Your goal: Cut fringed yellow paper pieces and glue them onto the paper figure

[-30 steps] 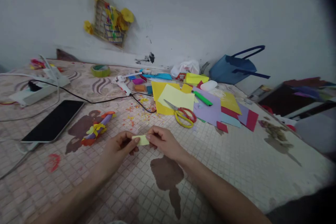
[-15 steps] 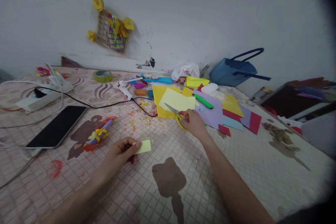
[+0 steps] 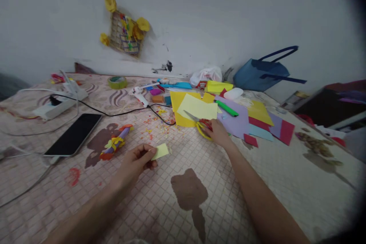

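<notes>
My left hand (image 3: pixel 143 156) pinches a small pale yellow paper piece (image 3: pixel 161 151) between thumb and fingers, above the tiled-pattern cloth. My right hand (image 3: pixel 219 132) is closed at the red and yellow handles of a pair of scissors (image 3: pixel 200 124). The blades are slightly apart and point left over a pale yellow sheet (image 3: pixel 197 107). Under that sheet lies a deeper yellow sheet (image 3: pixel 175 103). A green cutter-like tool (image 3: pixel 227 108) rests on a purple sheet (image 3: pixel 237 122) beyond my right hand. Nearest my left hand lies an orange, purple and yellow paper craft (image 3: pixel 116 142).
A phone (image 3: pixel 73 134) and a power strip (image 3: pixel 61 103) with cables are on the left. A glue gun (image 3: pixel 140 95), green tape roll (image 3: pixel 117 82) and paper scraps (image 3: pixel 156 124) lie farther back. A blue bag (image 3: pixel 260 74) leans at the wall.
The whole view has shifted slightly. My right hand has slid a little right along the scissors, and more of their handles shows. My left hand still holds the paper piece, now tilted more.
</notes>
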Demonstrator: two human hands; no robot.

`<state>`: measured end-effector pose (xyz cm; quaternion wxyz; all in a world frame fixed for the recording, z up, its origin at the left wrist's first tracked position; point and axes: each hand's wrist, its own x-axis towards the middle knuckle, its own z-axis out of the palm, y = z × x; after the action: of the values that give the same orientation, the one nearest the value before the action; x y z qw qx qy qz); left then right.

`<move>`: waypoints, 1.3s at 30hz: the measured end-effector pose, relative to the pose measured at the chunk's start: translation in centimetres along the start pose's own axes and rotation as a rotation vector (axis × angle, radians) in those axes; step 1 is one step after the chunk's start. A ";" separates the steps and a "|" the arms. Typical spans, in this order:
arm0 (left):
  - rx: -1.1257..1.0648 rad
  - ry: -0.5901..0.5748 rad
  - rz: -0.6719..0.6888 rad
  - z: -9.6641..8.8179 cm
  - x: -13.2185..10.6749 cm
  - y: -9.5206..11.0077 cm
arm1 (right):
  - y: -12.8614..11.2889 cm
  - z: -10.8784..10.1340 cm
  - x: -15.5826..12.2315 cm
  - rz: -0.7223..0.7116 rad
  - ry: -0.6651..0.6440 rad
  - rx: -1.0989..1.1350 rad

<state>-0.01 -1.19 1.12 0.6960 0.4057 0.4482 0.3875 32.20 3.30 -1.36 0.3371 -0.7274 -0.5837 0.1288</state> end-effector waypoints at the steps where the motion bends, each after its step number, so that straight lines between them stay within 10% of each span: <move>1: -0.033 0.002 0.006 0.1 0.1 0.2 | -0.1 -0.1 0.1 0.009 0.005 0.044; 10: -0.160 -0.005 0.115 1.2 1.4 3.7 | -5.8 -1.2 -1.8 -0.032 -0.181 0.642; 20: -0.267 0.057 0.104 -1.0 1.4 4.8 | -11.9 5.9 -11.3 0.011 -0.791 1.478; 26: -0.309 0.054 0.108 -1.6 1.2 5.0 | -13.7 4.9 -14.2 0.141 -1.146 1.570; 39: -0.413 0.056 0.078 -2.2 1.3 5.4 | -13.7 5.6 -14.5 0.261 -1.280 1.683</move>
<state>-2.67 2.44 5.10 0.7361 0.2603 0.3625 0.5089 14.40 -7.09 0.33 0.3452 -0.1142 -0.2930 0.8843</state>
